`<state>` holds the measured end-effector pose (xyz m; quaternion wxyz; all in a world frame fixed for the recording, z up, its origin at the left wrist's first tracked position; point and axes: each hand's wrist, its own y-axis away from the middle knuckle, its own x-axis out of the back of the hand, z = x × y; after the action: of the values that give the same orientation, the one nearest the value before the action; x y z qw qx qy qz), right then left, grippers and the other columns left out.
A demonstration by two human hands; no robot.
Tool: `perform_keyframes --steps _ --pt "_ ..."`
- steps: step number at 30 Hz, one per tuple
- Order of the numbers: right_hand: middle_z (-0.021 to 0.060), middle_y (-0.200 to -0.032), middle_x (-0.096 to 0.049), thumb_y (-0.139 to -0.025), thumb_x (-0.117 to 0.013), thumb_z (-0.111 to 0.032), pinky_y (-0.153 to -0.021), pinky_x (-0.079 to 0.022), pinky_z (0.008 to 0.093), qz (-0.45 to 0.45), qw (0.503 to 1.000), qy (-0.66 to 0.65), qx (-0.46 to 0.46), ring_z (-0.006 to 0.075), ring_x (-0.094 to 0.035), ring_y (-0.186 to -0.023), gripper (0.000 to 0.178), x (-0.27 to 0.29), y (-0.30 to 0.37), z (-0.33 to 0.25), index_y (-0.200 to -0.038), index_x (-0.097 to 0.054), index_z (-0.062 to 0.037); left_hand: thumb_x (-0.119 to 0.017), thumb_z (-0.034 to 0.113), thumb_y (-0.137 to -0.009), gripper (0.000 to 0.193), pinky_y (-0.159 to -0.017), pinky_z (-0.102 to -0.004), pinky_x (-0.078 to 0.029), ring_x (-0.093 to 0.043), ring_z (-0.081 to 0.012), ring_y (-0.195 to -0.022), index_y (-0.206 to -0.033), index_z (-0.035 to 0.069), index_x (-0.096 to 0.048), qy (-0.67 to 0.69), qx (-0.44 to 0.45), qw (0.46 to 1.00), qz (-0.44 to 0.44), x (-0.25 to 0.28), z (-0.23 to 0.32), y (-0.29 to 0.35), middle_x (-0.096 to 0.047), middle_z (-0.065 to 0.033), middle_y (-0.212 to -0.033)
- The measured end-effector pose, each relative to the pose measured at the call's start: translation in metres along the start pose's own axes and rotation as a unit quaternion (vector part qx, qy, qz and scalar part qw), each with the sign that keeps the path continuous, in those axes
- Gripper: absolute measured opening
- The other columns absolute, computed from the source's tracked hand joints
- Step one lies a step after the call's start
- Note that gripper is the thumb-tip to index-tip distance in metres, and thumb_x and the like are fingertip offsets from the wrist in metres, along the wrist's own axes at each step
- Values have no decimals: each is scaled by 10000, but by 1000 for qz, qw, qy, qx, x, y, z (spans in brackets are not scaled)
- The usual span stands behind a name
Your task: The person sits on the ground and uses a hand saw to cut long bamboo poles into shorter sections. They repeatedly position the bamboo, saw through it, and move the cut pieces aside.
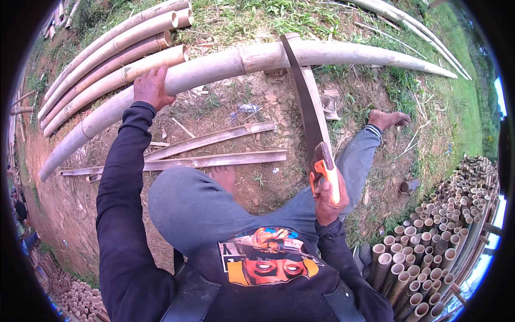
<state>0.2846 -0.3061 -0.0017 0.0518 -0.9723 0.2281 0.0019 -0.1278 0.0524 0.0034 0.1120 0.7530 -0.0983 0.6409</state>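
Note:
A long, thick bamboo pole (209, 66) runs across in front of me, bent by the lens. My left hand (153, 87) grips it from above, left of the middle. In my right hand (328, 199) is the orange handle of a handsaw (306, 102). The saw's dark blade points away from me, and its far end lies across the pole. Whether the teeth have cut into the bamboo cannot be made out. Beneath the pole and blade stands a pale wooden support (317, 99).
Several cut bamboo poles (129, 51) lie at the far left. Split bamboo strips (214, 160) rest on the dirt near my bare foot (224, 177). A large stack of bamboo tubes (429, 241) stands at right. My other foot (387, 119) is stretched out right of the support.

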Motion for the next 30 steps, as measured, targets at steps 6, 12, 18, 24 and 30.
perform_keyframes --steps 6,12,18,24,30 --pt "48 -993 -713 -1038 -700 -142 -632 -517 220 46 997 66 -6 49 -606 -738 365 -87 -153 14 -1353 -640 33 -947 363 -637 895 -989 -503 -497 -645 -346 -1209 -1407 176 -532 12 19 999 -24 6 5 1 -658 -128 -1253" --pt "-29 -797 -645 -1047 -698 -187 -520 -467 202 14 998 61 29 19 -566 -610 377 -72 -137 26 -1366 -638 5 -946 379 -634 909 -999 -507 -493 -639 -348 -1215 -1416 184 -526 1 17 1000 -18 12 6 4 -659 -125 -1254" --pt "78 -969 -706 -1053 -682 -251 -518 -453 200 21 999 39 10 46 -586 -653 493 -27 -9 -24 -1420 -579 62 -943 367 -634 932 -987 -497 -496 -652 -347 -1187 -1446 192 -520 11 3 1000 -3 -1 1 1 -661 -126 -1245" --pt "1 -856 -684 -1044 -700 -161 -553 -473 211 -9 999 -5 34 43 -586 -649 303 -109 -212 13 -1297 -681 4 -944 379 -624 895 -980 -502 -501 -658 -348 -1174 -1403 197 -541 -3 17 1000 11 6 6 3 -668 -125 -1213" --pt "80 -1004 -735 -1050 -686 -190 -564 -492 220 31 998 41 -46 60 -626 -694 430 -36 -67 5 -1397 -603 51 -941 349 -628 961 -1025 -494 -492 -634 -346 -1232 -1469 175 -511 2 24 999 -35 6 4 5 -655 -132 -1277"
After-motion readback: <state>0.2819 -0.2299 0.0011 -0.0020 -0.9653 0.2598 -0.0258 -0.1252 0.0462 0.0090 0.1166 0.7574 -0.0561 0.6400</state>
